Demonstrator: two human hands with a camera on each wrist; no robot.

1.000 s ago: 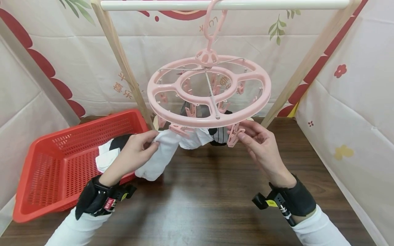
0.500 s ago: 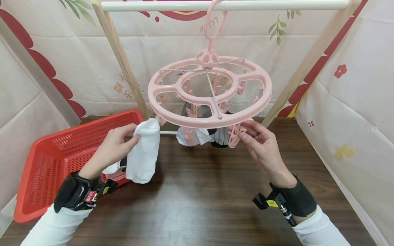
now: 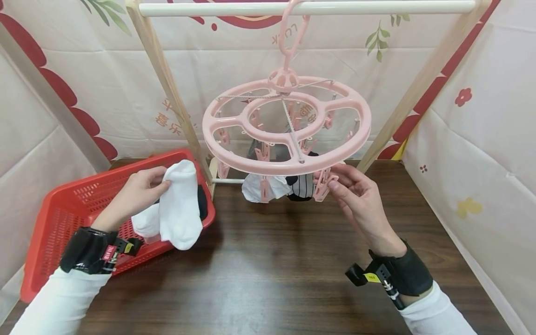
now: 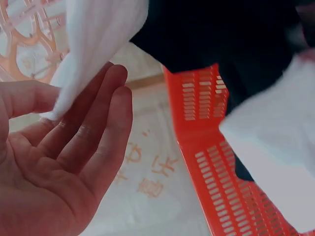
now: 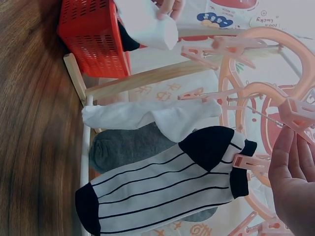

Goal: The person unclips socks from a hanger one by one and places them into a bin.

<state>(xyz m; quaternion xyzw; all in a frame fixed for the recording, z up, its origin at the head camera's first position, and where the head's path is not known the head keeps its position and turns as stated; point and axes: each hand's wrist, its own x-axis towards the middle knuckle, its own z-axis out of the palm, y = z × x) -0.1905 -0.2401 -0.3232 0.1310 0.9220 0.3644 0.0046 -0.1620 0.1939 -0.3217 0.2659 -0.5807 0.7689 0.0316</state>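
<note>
White tubular cloth sock (image 3: pixel 180 209) hangs because your left hand (image 3: pixel 135 193) pinches its edge; your right hand (image 3: pixel 360 202) pinches a pink plastic clip (image 3: pixel 322 190), seemingly to steady it.

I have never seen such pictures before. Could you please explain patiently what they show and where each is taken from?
There is no machine, only a person's bare hands. The wide view is taken from the head, looking down; the other two come from the left and right wrists.

On the brown table stands a red basket with some white and dark cloth inside. A round pink hanger hangs from a white bar. Below it, a striped sock is clipped near a white one and a grey one.

The left hand pinches another white sock; the right hand holds a pink clip.
</note>
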